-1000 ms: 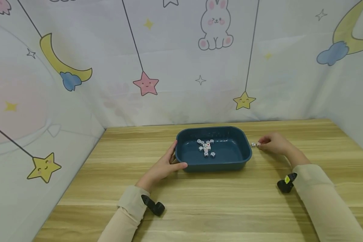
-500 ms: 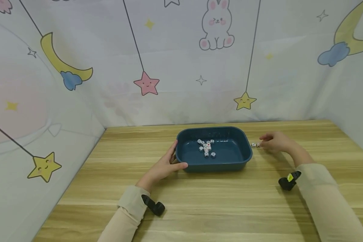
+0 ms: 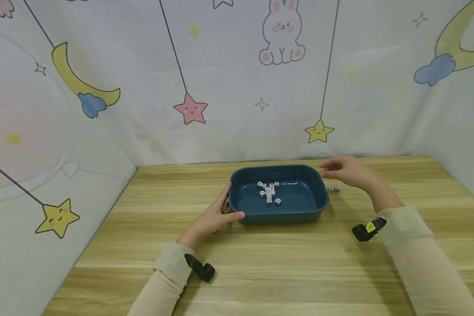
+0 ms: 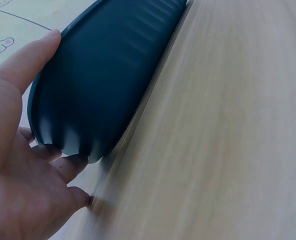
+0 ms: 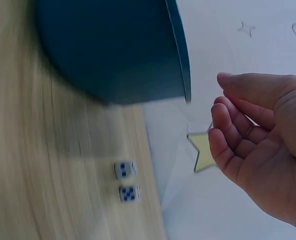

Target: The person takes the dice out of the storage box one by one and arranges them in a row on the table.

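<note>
A dark blue rectangular tray [image 3: 298, 197] stands on the table, with several white dice [image 3: 270, 193] clustered in its left half. My left hand [image 3: 211, 217] holds the tray's left end, thumb at the near rim and fingers along the end wall. Above the table beside the tray's far right corner is my right hand [image 3: 349, 171]. In the right wrist view its fingers are loosely bent, the thumb [image 5: 253, 85] stands apart from the tray rim, and no die shows between them. Two dice [image 5: 126, 181] sit side by side on the table, just right of the tray.
The wooden table [image 3: 260, 272] reaches back to a white cloth backdrop [image 3: 229, 79] printed with stars, moons and a rabbit. Similar cloth hangs at the left and right sides. Each wrist carries a small black camera [image 3: 365, 231].
My right hand has lifted off the two dice on the table and moved left and back toward the tray's far right corner. The left hand and the tray stay where they were.
</note>
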`<act>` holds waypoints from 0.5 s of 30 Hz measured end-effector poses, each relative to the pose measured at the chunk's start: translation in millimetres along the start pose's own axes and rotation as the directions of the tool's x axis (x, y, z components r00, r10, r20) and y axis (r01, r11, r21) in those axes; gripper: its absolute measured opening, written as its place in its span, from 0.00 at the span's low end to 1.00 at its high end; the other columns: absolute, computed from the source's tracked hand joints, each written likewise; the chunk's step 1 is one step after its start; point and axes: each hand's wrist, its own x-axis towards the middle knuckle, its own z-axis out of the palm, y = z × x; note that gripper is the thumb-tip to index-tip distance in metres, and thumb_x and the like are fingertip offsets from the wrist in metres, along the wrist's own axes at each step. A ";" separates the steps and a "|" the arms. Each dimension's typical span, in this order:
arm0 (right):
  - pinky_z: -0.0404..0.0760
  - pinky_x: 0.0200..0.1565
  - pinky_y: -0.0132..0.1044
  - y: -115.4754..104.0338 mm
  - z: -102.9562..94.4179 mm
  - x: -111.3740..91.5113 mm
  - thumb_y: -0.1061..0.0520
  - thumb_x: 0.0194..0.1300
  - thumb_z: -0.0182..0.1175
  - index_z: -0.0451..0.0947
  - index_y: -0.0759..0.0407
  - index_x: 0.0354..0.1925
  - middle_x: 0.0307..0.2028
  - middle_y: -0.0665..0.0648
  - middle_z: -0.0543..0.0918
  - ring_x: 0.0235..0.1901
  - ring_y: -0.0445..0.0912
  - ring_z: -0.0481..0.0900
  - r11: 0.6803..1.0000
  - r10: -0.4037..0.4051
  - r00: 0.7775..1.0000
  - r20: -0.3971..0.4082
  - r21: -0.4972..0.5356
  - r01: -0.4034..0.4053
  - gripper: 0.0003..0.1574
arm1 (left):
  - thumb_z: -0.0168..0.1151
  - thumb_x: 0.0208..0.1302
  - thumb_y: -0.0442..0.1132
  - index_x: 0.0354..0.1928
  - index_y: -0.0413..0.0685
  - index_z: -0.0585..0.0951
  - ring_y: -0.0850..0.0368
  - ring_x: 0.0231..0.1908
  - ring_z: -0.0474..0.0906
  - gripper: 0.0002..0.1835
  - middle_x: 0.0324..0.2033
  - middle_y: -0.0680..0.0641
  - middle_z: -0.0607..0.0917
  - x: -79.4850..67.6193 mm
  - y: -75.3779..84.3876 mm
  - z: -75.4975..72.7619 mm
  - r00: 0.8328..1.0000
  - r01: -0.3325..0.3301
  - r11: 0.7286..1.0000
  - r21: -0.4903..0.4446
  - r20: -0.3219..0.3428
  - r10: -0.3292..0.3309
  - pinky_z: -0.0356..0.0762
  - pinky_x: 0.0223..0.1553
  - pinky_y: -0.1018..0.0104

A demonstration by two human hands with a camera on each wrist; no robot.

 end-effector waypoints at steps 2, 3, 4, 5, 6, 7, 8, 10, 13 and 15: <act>0.76 0.51 0.53 -9.2 5.0 3.2 0.49 0.68 0.60 0.74 0.67 0.59 0.48 0.63 0.82 0.49 0.56 0.78 1.000 -0.015 1.000 0.011 0.012 0.015 0.29 | 0.67 0.62 0.46 0.77 0.62 0.36 0.49 0.73 0.48 0.55 0.76 0.49 0.40 0.2 -0.4 -0.4 1.000 0.000 1.000 0.003 0.002 0.000 0.56 0.68 0.51; 0.76 0.52 0.53 -13.6 7.7 4.9 0.50 0.68 0.60 0.74 0.67 0.59 0.48 0.63 0.82 0.49 0.56 0.79 1.000 -0.023 1.000 0.017 0.019 0.023 0.28 | 0.67 0.62 0.46 0.77 0.62 0.36 0.49 0.73 0.47 0.55 0.76 0.50 0.39 0.1 -0.4 -0.5 1.000 0.001 1.000 0.003 0.003 -0.001 0.56 0.68 0.52; 0.76 0.52 0.52 -17.3 10.7 7.1 0.51 0.68 0.60 0.74 0.67 0.59 0.49 0.63 0.82 0.49 0.56 0.79 0.999 -0.029 0.999 0.025 0.025 0.028 0.28 | 0.67 0.62 0.46 0.77 0.63 0.36 0.49 0.73 0.47 0.55 0.76 0.50 0.39 0.1 -0.4 -0.6 1.000 0.002 1.000 0.002 0.003 -0.002 0.56 0.69 0.52; 0.76 0.51 0.52 -21.4 13.9 9.0 0.51 0.68 0.60 0.74 0.67 0.58 0.49 0.63 0.82 0.49 0.56 0.79 0.999 -0.038 0.999 0.030 0.032 0.037 0.27 | 0.67 0.62 0.46 0.77 0.63 0.36 0.49 0.73 0.47 0.55 0.76 0.50 0.39 0.2 -0.6 -0.7 1.000 0.004 1.000 0.000 0.003 -0.004 0.55 0.69 0.52; 0.77 0.51 0.51 -24.8 17.3 11.1 0.52 0.68 0.60 0.75 0.67 0.58 0.49 0.63 0.82 0.49 0.55 0.79 0.998 -0.043 0.998 0.037 0.039 0.041 0.26 | 0.67 0.62 0.46 0.77 0.63 0.36 0.50 0.73 0.47 0.55 0.76 0.50 0.39 0.2 -0.6 -0.7 1.000 0.003 1.000 -0.001 0.002 -0.003 0.55 0.69 0.52; 0.77 0.51 0.51 -28.1 20.8 13.1 0.53 0.68 0.60 0.75 0.68 0.58 0.49 0.63 0.82 0.49 0.55 0.79 0.998 -0.049 0.998 0.047 0.049 0.047 0.26 | 0.67 0.62 0.46 0.77 0.63 0.36 0.50 0.73 0.47 0.55 0.76 0.50 0.39 0.2 -0.5 -0.7 1.000 0.004 1.000 -0.003 0.002 -0.004 0.55 0.69 0.52; 0.77 0.51 0.51 -30.7 24.4 15.2 0.54 0.68 0.60 0.75 0.68 0.58 0.49 0.63 0.82 0.49 0.55 0.79 0.997 -0.053 0.997 0.057 0.057 0.050 0.25 | 0.67 0.62 0.46 0.77 0.63 0.36 0.50 0.73 0.47 0.55 0.76 0.50 0.39 0.1 -0.3 -0.8 1.000 0.005 1.000 -0.006 0.001 -0.005 0.56 0.69 0.52; 0.77 0.52 0.50 -35.0 31.8 18.9 0.56 0.68 0.60 0.75 0.69 0.57 0.49 0.63 0.82 0.48 0.55 0.79 0.995 -0.066 0.995 0.074 0.073 0.061 0.24 | 0.68 0.61 0.46 0.77 0.63 0.36 0.49 0.73 0.47 0.55 0.76 0.50 0.40 0.1 0.0 -0.7 1.000 0.006 1.000 -0.009 0.002 -0.006 0.56 0.69 0.52; 0.78 0.52 0.49 -40.0 42.9 23.9 0.57 0.67 0.60 0.75 0.69 0.56 0.47 0.62 0.83 0.47 0.53 0.79 0.993 -0.090 0.991 0.100 0.086 0.082 0.23 | 0.68 0.61 0.46 0.77 0.63 0.36 0.49 0.73 0.48 0.55 0.76 0.49 0.40 0.0 0.3 -0.6 1.000 0.012 1.000 -0.009 0.003 -0.012 0.56 0.68 0.52; 0.78 0.51 0.48 -43.1 50.0 26.6 0.58 0.66 0.61 0.76 0.69 0.55 0.45 0.61 0.83 0.45 0.51 0.80 0.991 -0.113 0.988 0.110 0.091 0.103 0.22 | 0.68 0.61 0.47 0.77 0.63 0.36 0.49 0.73 0.48 0.56 0.76 0.49 0.40 0.0 0.3 -0.6 1.000 0.015 1.000 -0.009 0.004 -0.015 0.56 0.68 0.52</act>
